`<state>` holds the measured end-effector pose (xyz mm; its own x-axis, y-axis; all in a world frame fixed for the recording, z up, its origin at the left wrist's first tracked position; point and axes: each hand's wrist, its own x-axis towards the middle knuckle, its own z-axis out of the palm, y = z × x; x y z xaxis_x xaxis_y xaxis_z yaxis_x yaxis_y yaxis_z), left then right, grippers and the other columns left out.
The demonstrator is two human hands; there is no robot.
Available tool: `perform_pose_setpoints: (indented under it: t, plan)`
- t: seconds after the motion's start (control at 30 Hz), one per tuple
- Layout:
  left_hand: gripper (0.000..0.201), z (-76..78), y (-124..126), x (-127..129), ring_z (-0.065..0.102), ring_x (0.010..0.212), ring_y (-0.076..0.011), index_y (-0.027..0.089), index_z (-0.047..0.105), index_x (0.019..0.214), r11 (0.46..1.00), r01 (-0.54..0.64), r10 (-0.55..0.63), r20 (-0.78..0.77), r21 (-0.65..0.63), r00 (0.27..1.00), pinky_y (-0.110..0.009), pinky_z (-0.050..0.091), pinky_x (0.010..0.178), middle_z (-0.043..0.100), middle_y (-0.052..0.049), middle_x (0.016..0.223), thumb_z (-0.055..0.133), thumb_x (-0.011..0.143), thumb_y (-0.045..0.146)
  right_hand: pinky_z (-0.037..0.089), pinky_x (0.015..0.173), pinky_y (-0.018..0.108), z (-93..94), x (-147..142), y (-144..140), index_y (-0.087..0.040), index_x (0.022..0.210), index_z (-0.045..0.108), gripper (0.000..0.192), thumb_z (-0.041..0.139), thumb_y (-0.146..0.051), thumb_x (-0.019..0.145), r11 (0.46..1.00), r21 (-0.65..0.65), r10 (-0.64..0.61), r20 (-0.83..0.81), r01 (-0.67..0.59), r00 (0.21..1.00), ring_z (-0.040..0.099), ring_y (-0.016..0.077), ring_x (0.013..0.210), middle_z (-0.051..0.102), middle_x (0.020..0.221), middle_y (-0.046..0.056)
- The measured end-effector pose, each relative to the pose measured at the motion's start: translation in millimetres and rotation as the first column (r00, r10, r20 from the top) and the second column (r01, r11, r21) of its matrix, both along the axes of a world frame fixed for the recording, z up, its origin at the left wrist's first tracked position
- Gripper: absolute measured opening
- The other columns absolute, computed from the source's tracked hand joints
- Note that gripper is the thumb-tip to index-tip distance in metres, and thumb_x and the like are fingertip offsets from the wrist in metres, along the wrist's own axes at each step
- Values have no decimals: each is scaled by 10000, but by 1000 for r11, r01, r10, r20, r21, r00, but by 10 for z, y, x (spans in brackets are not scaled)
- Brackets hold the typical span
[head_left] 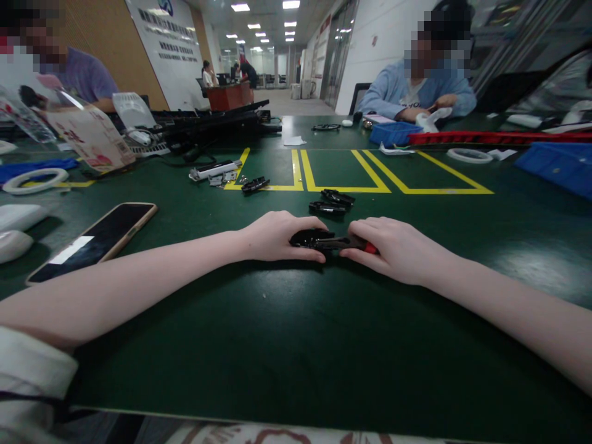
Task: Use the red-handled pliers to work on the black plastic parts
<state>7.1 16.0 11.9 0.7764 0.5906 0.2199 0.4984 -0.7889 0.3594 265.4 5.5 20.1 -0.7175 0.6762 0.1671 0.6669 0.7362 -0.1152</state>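
My left hand [272,235] rests on the green table [287,333] and grips a small glossy black plastic part [311,237]. My right hand [394,248] meets it from the right and holds a tool with a red handle [370,248], whose dark tip touches the black part. Both hands are closed around what they hold. Two more black parts [333,203] lie just behind the hands.
A phone [95,239] lies face up at the left, beside white objects [16,225]. Another black part [255,184] and a white-black piece [215,170] sit by yellow floor-tape lines [342,185]. Blue trays [557,163] stand right. Two people sit across the table.
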Motion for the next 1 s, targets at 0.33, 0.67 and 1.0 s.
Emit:
perform_pose_setpoints:
  t: [0.33, 0.67, 1.0]
  plan:
    - [445, 26, -46, 47, 568, 596, -121, 164, 666, 1030, 998, -64, 63, -29, -24, 998, -224, 332, 535, 681, -6, 754, 602, 886, 580, 422, 604, 348, 17, -7, -2, -228, 805, 536, 414, 427, -604, 939, 1000, -14, 23, -1, -23, 1000, 579, 218, 655, 646, 766, 65]
    - [455, 17, -29, 23, 549, 566, -118, 165, 643, 1059, 1000, -11, 13, -68, 28, 998, -225, 328, 531, 660, 2, 717, 561, 912, 587, 422, 607, 349, 42, 3, 26, -221, 807, 547, 396, 428, -570, 949, 998, -11, 68, 15, -67, 998, 586, 226, 667, 650, 761, 71]
    - [466, 4, -28, 42, 534, 548, -127, 169, 638, 1013, 997, -54, 59, -90, 53, 994, -233, 317, 525, 649, -1, 702, 552, 908, 616, 416, 601, 347, 31, -16, -18, -221, 800, 536, 399, 407, -564, 958, 999, 23, 24, 57, -25, 998, 592, 230, 665, 652, 762, 75]
